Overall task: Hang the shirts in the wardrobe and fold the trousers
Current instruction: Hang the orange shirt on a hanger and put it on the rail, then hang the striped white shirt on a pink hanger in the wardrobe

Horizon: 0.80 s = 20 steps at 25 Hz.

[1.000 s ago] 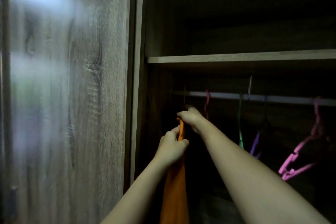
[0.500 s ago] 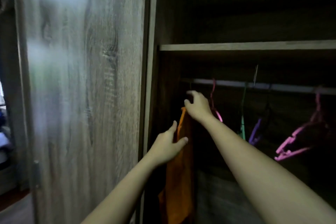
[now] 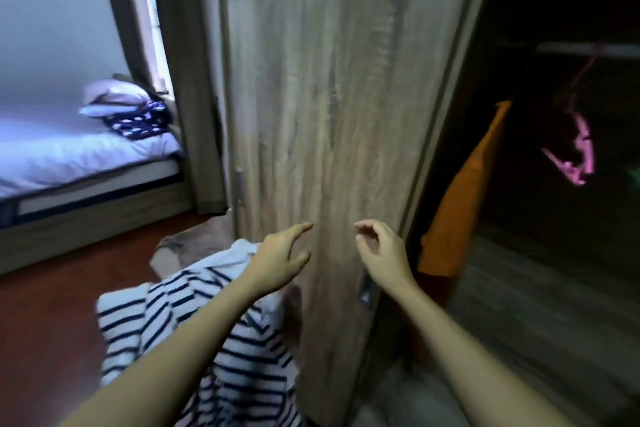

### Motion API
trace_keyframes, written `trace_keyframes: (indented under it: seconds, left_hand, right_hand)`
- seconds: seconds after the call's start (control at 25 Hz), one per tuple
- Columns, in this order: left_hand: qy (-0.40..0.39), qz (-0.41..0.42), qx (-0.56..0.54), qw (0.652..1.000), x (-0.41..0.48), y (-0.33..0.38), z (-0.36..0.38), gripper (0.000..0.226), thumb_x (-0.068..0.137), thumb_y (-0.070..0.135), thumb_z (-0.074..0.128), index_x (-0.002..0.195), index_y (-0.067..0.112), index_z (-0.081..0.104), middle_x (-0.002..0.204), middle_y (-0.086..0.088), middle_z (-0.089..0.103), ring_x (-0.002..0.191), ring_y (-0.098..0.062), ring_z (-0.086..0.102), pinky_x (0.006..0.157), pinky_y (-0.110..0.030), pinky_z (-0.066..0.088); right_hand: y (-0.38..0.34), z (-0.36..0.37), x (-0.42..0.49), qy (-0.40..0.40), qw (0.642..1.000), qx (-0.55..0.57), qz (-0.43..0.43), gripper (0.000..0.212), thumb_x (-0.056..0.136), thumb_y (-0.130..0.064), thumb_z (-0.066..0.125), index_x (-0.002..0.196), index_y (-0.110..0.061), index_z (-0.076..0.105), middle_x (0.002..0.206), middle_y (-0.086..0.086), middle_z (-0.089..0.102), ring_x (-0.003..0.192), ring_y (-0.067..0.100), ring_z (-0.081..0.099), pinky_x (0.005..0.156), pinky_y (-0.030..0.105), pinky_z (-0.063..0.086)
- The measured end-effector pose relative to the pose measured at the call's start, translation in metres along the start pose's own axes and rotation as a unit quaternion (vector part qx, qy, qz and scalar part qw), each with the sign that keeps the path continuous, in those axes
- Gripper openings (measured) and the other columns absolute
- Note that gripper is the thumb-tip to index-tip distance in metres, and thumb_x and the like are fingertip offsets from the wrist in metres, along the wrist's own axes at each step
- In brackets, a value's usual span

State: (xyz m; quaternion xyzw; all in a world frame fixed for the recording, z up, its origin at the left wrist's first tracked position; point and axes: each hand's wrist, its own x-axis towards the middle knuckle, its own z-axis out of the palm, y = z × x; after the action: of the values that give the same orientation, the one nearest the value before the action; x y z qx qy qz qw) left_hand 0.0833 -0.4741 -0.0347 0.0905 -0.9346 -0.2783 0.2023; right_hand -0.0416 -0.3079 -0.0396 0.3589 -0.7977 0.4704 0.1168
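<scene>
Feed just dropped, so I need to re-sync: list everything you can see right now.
Orange shirt: one, orange, hanging inside wardrobe.
Hanger: one, pink, on the rail.
Rail: one, pale, wardrobe's upper right.
Door: one, wood-grain, centre.
Striped shirt: one, white-navy, heaped left of door.
Bed: one, white, far left.
Pillows: two, pale, on bed.
Left hand: one, open, before door.
Right hand: one, open, at door's edge.

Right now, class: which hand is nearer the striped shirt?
Left. The left hand is over the striped shirt; the right hand lies further right, before the wardrobe door.
</scene>
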Motion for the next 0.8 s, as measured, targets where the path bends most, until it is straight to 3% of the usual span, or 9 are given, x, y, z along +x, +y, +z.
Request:
trace_keyframes:
  seconds: [0.08,0.16,0.28,0.4,0.52,0.64,0.8]
  left_hand:
    - [0.015,-0.055,0.033,0.998,-0.029,-0.057,-0.017,0.067,0.076,0.048,0.037,0.131,0.014,0.051,0.126,-0.009,0.061,0.109,-0.027,0.061,0.095,-0.034,0.045]
    - [0.022,-0.109,0.071,0.991,-0.054,-0.103,-0.034,0.063,0.079,0.053,0.033,0.129,0.017,0.050,0.125,-0.010,0.059,0.111,-0.032,0.058,0.089,-0.039,0.046]
    - [-0.031,-0.167,0.174,0.970,-0.091,-0.161,-0.048,0.077,0.081,0.061,0.021,0.140,0.014,0.037,0.145,-0.012,0.039,0.137,-0.030,0.034,0.104,-0.044,0.032]
    - [-0.125,-0.164,0.214,0.955,-0.121,-0.199,-0.047,0.100,0.070,0.080,-0.003,0.151,0.021,0.005,0.160,0.003,0.002,0.147,-0.016,0.000,0.115,-0.043,0.012]
    - [-0.116,-0.141,0.216,0.959,-0.129,-0.208,-0.038,0.094,0.070,0.074,-0.011,0.150,0.023,-0.005,0.154,0.011,-0.013,0.144,-0.011,-0.015,0.116,-0.040,0.004]
    - [-0.092,-0.141,0.218,0.961,-0.131,-0.205,-0.032,0.088,0.073,0.068,-0.010,0.149,0.023,-0.009,0.147,0.013,-0.022,0.136,-0.008,-0.026,0.117,-0.039,-0.002]
    - [-0.100,-0.148,0.225,0.958,-0.132,-0.203,-0.030,0.086,0.073,0.066,-0.012,0.148,0.023,-0.011,0.145,0.012,-0.024,0.134,-0.010,-0.028,0.116,-0.039,-0.004]
  right_hand:
    - [-0.006,0.043,-0.008,-0.064,0.998,0.011,0.001,0.023,0.082,-0.017,0.059,0.102,-0.006,0.066,0.100,0.010,0.066,0.092,0.014,0.059,0.088,0.023,0.045]
    - [-0.017,0.076,-0.011,-0.113,0.994,0.008,0.003,0.026,0.083,-0.016,0.060,0.105,-0.003,0.066,0.103,0.015,0.066,0.094,0.017,0.059,0.086,0.019,0.041]
    - [-0.042,0.129,-0.015,-0.191,0.982,0.007,0.002,0.033,0.085,-0.020,0.058,0.114,-0.005,0.061,0.111,0.013,0.062,0.103,0.026,0.060,0.087,0.023,0.041]
    - [-0.061,0.177,-0.015,-0.238,0.970,-0.033,0.027,0.048,0.089,-0.030,0.055,0.130,-0.005,0.046,0.131,0.012,0.048,0.120,0.026,0.048,0.103,0.034,0.037]
    - [-0.068,0.201,-0.005,-0.174,0.978,-0.060,0.098,0.057,0.091,-0.036,0.051,0.136,-0.003,0.038,0.140,0.018,0.039,0.129,0.032,0.037,0.109,0.039,0.029]
    - [-0.069,0.211,0.021,-0.151,0.971,-0.106,0.150,0.059,0.093,-0.041,0.046,0.137,-0.003,0.038,0.141,0.021,0.040,0.130,0.036,0.035,0.107,0.039,0.028]
    - [-0.083,0.219,0.052,-0.282,0.924,-0.213,0.144,0.053,0.087,-0.039,0.058,0.126,-0.004,0.047,0.126,0.018,0.056,0.114,0.034,0.054,0.089,0.037,0.047]
